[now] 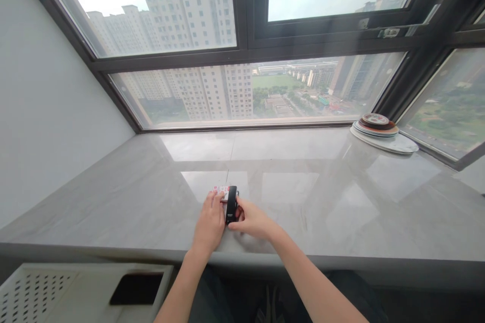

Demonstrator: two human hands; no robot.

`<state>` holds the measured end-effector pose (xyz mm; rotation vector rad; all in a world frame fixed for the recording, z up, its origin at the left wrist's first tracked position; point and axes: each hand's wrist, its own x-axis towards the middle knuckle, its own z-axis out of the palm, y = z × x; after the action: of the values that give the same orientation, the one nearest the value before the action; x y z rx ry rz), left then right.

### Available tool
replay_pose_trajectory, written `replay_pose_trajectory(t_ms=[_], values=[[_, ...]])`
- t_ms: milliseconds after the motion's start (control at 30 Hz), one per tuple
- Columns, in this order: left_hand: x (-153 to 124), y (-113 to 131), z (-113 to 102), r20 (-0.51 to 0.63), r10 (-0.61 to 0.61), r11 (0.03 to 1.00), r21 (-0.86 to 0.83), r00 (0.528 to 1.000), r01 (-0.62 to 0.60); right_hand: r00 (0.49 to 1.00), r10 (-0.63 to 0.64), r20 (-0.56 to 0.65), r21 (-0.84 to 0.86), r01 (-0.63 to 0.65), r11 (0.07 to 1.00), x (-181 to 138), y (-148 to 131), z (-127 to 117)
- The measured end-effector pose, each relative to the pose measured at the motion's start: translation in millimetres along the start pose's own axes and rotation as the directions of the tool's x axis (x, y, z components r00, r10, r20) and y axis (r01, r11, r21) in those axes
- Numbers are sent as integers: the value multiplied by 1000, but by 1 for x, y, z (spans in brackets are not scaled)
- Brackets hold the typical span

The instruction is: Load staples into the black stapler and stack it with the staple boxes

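A black stapler point(231, 205) lies on the pale marble sill, its long side pointing toward the window. My right hand point(252, 218) grips it from the right, with thumb and fingers closed around its near end and side. Just left of the stapler is a small red-and-white box point(224, 190), partly covered by fingers. My left hand point(210, 217) holds this box against the sill, fingertips on its near side. The far end of the stapler is touching or overlapping the box; I cannot tell which.
The marble sill point(322, 202) runs wide to both sides. Stacked plates point(382, 133) stand at the far right corner by the window frame point(246, 58). Below the front edge at left, a dark phone-like slab point(137, 288) rests on a white perforated surface point(87, 298).
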<state>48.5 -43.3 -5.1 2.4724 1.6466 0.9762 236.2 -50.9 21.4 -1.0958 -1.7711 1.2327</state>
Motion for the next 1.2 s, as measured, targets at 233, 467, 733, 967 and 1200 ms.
replay_pose_trajectory(t_ms=[233, 467, 733, 967, 1200], values=[[23, -61, -16, -27, 23, 1000, -20, 999, -24, 995, -45, -91, -279, 18, 960, 54, 5, 35], [24, -66, -13, -39, -17, 1000, -1, 999, 17, 993, -52, -102, -292, 20, 956, 56, 8, 39], [20, -60, -12, -39, -47, 996, 74, 998, 50, 993, -52, -102, -277, 22, 961, 53, 6, 39], [22, -53, -17, -57, -50, 996, 65, 997, 54, 988, -41, -150, -279, -2, 960, 49, 4, 43], [24, -48, -22, -59, -59, 997, 48, 997, 62, 987, -24, -160, -284, -23, 958, 47, 1, 43]])
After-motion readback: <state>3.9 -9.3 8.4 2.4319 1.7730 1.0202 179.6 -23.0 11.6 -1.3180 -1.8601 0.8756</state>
